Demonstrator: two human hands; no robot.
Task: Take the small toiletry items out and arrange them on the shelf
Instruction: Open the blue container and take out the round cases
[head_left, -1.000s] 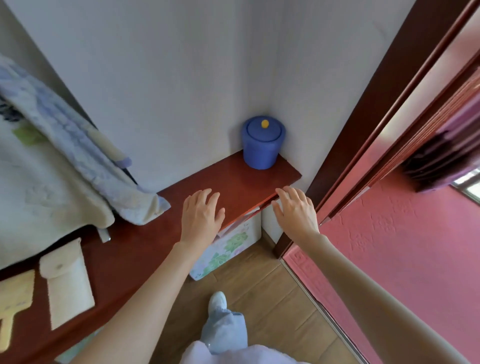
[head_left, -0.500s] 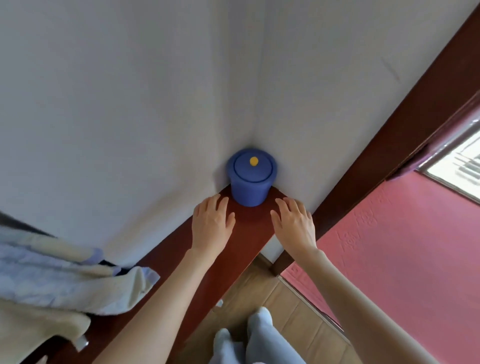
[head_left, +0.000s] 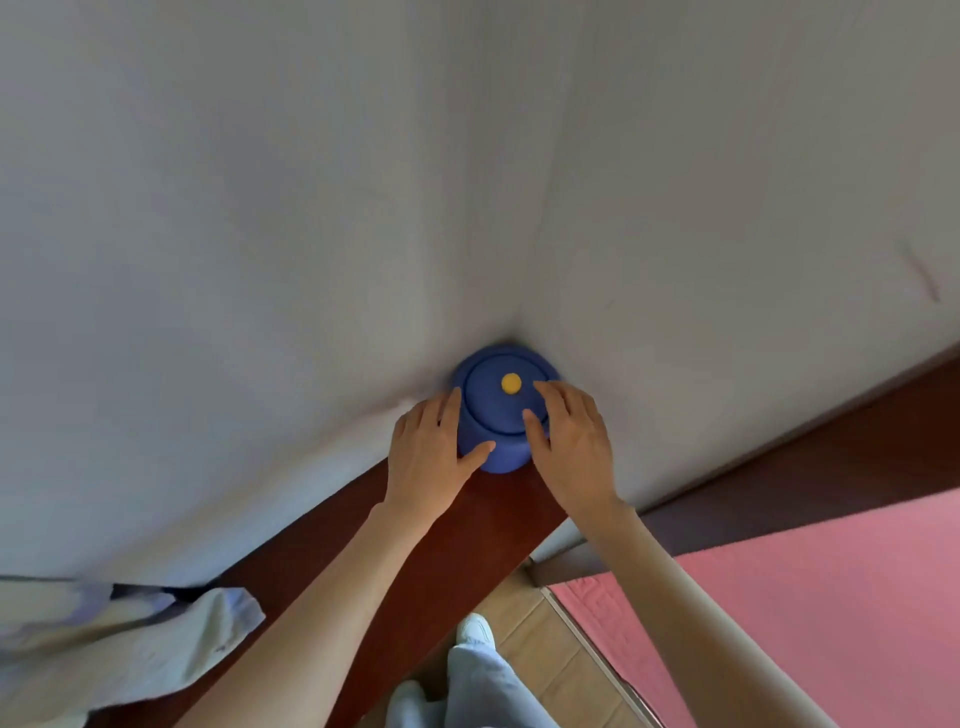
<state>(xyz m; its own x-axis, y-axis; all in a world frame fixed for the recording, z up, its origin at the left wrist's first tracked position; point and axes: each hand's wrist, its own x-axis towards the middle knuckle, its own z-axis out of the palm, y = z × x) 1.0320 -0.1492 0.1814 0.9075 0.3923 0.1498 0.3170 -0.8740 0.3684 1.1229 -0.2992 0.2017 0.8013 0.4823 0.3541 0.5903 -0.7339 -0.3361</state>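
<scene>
A round blue container (head_left: 493, 415) with a lid and a small yellow knob (head_left: 511, 383) stands in the wall corner at the far end of the dark red wooden shelf (head_left: 467, 535). My left hand (head_left: 431, 452) is against its left side, fingers behind and thumb across the front. My right hand (head_left: 571, 447) lies on the right side, with fingertips on the lid's top and the thumb at the lid's rim. The lid is on, so the contents are hidden.
A pale towel (head_left: 130, 649) hangs over the shelf at the lower left. White walls close in behind and to the right. A dark wooden door frame (head_left: 779, 483) and a pink surface (head_left: 805, 597) are on the right. Wooden floor (head_left: 524, 639) and my legs are below.
Both hands moved forward from the shelf's front edge to the blue container and now touch it. The view has tilted up and closer to the corner.
</scene>
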